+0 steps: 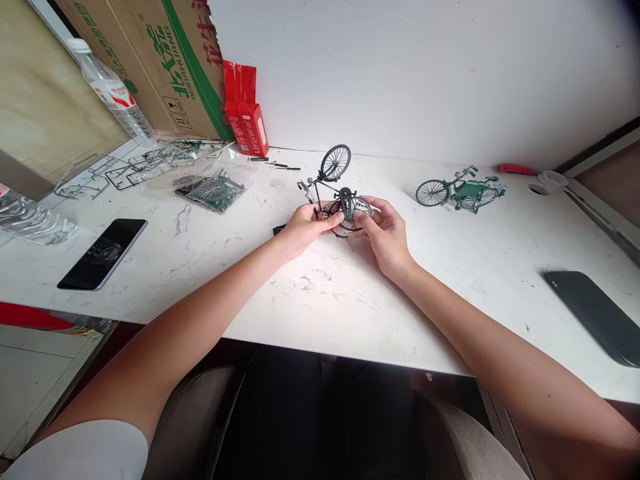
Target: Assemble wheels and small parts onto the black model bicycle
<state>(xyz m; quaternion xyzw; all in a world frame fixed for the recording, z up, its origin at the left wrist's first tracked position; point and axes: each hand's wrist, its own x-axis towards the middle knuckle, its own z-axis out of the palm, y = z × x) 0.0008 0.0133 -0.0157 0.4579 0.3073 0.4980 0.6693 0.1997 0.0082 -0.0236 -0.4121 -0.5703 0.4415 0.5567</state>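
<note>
A black model bicycle (345, 195) is held between both hands just above the white table. It is tilted, with one spoked wheel (335, 163) pointing away from me and the other close to my fingers. My left hand (311, 225) is closed on the frame, its thumb pressed near the pedals. With thumb and fingers, my right hand (384, 230) pinches the nearer wheel. Parts of the frame are hidden behind the fingers. Beside my left wrist lies a small black piece (279, 229), partly covered.
A green model bicycle (463, 190) stands to the right. On the left are a bag of parts (213, 190), plastic sprues (145, 163), a phone (103, 255) and water bottles (113, 90). A red packet (246, 117) leans by a cardboard box (170, 60). A dark case (595, 313) lies right.
</note>
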